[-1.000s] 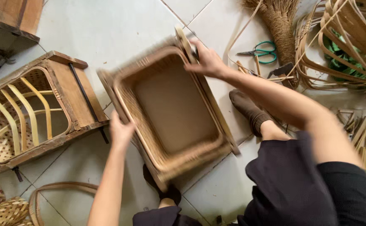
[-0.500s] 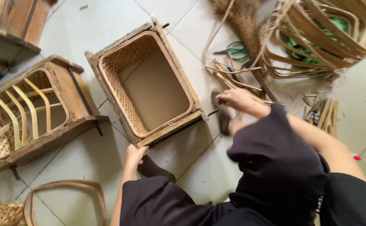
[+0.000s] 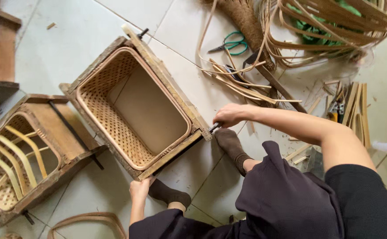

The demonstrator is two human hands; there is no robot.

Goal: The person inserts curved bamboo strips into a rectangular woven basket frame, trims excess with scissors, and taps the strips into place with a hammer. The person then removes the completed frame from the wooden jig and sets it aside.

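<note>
A rectangular woven basket (image 3: 113, 110) sits inside a wooden frame (image 3: 175, 95) on the tiled floor, its mouth facing up. My left hand (image 3: 139, 189) presses against the frame's near corner at the bottom. My right hand (image 3: 229, 115) grips a dark metal rod (image 3: 213, 127) that sticks out of the frame's right corner. Both my feet in dark socks (image 3: 229, 140) rest on the floor just below the frame.
A second wooden frame with a half-woven basket (image 3: 23, 155) lies at the left. Green-handled scissors (image 3: 229, 44), loose cane strips (image 3: 242, 84) and a bundle of bent cane (image 3: 335, 26) lie at the upper right. A curved cane hoop (image 3: 87, 219) lies at the bottom left.
The framed basket has been turned and set down with its mouth up. My right hand left the frame's far edge, moved to the right corner and took the rod. My left hand slid to the near corner.
</note>
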